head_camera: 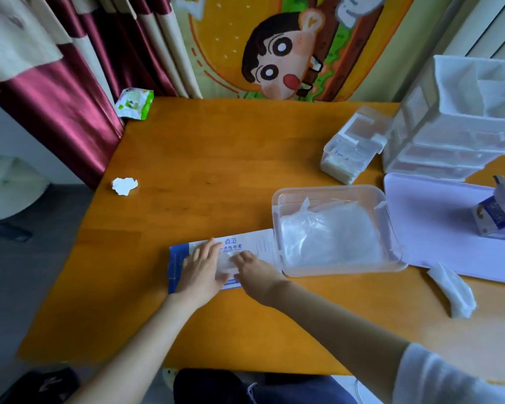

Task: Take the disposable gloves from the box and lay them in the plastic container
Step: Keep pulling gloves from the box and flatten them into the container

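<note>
Flat blue-and-white cardboard glove box, on orange wooden table, beneath left hand pressed flat with straight fingers and right hand curled at its opening, hold unclear; clear plastic container of crumpled transparent gloves just right of the hands.

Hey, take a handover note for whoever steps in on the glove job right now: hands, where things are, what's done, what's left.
Left hand: lies flat on the glove box, pressing it down.
Right hand: fingers are at the box's opening; it is unclear whether they pinch any gloves.
Plastic container: open, beside the box's right end.
Done: a pile of clear gloves already lies in the container.
Left: pull out whatever remains in the box and lay it on the pile.
</note>
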Action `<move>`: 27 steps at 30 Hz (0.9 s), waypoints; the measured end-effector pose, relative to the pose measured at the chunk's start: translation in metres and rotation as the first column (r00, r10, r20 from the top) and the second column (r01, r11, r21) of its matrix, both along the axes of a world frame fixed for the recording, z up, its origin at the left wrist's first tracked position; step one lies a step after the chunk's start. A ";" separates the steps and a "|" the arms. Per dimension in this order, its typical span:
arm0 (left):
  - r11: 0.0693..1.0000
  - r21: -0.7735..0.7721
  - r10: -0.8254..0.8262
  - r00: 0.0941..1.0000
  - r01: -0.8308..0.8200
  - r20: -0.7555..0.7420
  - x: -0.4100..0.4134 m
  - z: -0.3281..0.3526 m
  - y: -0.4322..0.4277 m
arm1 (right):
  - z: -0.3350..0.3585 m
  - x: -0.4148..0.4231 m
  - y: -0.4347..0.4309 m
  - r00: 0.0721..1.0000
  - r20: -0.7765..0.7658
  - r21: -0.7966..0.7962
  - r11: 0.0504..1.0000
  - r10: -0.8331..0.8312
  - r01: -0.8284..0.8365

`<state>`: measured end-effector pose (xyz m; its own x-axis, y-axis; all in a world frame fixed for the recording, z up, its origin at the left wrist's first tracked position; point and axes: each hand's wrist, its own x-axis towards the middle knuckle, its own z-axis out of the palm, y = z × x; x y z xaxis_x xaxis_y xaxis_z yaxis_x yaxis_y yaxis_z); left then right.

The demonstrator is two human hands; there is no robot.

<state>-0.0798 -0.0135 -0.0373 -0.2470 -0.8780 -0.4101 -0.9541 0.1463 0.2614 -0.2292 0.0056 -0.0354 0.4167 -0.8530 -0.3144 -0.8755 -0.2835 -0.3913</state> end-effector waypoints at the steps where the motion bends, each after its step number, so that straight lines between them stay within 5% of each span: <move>1: 1.000 0.000 -0.015 1.000 0.015 0.003 0.000 -0.001 0.000 | -0.002 0.000 -0.005 0.999 -0.034 0.011 1.000 -0.022 0.022; 11: 0.994 0.009 -0.107 0.993 0.108 -0.048 0.009 -0.005 0.001 | -0.005 0.017 -0.025 0.943 -0.333 -0.072 0.997 -0.017 -0.008; 21: 0.992 0.025 -0.125 0.990 0.127 -0.058 0.013 -0.007 -0.006 | 0.002 0.009 -0.018 0.983 -0.172 -0.169 0.985 -0.066 0.037; 27: 0.991 0.004 -0.133 0.991 0.133 -0.025 0.012 -0.005 -0.010 | 0.017 -0.001 -0.012 0.960 -0.078 -0.209 0.945 -0.271 0.250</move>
<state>-0.0682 -0.0236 -0.0421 -0.3714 -0.8344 -0.4073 -0.9195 0.2699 0.2857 -0.2304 -0.0062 -0.0185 0.1458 -0.9762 -0.1604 -0.9619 -0.1020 -0.2537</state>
